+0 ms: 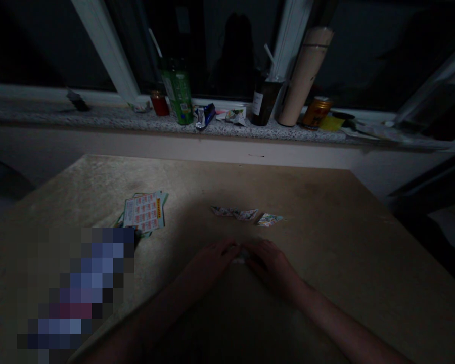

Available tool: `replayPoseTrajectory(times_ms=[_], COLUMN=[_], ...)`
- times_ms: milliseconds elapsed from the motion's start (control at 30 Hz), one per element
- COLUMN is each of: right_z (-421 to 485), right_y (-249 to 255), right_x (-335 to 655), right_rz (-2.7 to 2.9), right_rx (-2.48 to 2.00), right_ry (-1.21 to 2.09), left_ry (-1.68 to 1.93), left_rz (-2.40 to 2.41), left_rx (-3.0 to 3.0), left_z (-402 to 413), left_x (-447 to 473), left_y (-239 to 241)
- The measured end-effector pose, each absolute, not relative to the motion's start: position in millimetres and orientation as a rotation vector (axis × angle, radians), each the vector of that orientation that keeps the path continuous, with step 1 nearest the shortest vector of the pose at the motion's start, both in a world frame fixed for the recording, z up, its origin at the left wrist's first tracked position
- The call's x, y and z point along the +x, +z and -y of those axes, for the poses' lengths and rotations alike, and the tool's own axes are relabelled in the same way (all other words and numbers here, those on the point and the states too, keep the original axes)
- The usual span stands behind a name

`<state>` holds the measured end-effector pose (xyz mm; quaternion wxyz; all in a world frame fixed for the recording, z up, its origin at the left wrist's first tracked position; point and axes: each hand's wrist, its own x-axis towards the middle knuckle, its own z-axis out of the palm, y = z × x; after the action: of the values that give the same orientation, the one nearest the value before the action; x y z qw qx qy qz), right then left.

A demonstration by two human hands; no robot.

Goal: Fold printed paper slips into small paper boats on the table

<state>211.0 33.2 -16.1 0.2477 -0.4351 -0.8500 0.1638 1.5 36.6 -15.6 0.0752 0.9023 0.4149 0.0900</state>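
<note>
Close together low over the table, my left hand [212, 258] and my right hand [271, 260] meet at a small pale piece of folded paper [240, 258]. The fingers of both are closed on its two sides and cover much of it, and the dim light hides its exact shape. Just beyond my fingertips lie three folded paper pieces with printed patterns: a left one [223, 211], a middle boat-like one [245, 215] and a slanted right one [269, 219].
At left a stack of printed paper sheets [144, 211] lies on the table [326, 202], beside a blurred-out patch. Along the windowsill [220, 129] stand a green bottle [180, 93], a dark cup with a straw [264, 103], a pink flask [305, 76] and an orange can [316, 112].
</note>
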Motion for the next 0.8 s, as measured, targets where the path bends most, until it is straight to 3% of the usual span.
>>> replayPoseTrajectory(times_ms=[133,400,800], right_z=[-35,-32,-35], right_y=[-17,-22,-23], right_x=[207,193,195], right_rz=[2.368,2.562,2.595], right_rx=[-1.227,-1.316,-1.274], right_ry=[0.433,0.054,0.098], left_ry=[0.307,0.37,0.239], left_rz=[-1.303,-1.371,-1.4], left_rx=[2.658,2.618,2.69], left_z=[-36,-35,-35], left_x=[5,9,11], left_y=[-19,-23,-11])
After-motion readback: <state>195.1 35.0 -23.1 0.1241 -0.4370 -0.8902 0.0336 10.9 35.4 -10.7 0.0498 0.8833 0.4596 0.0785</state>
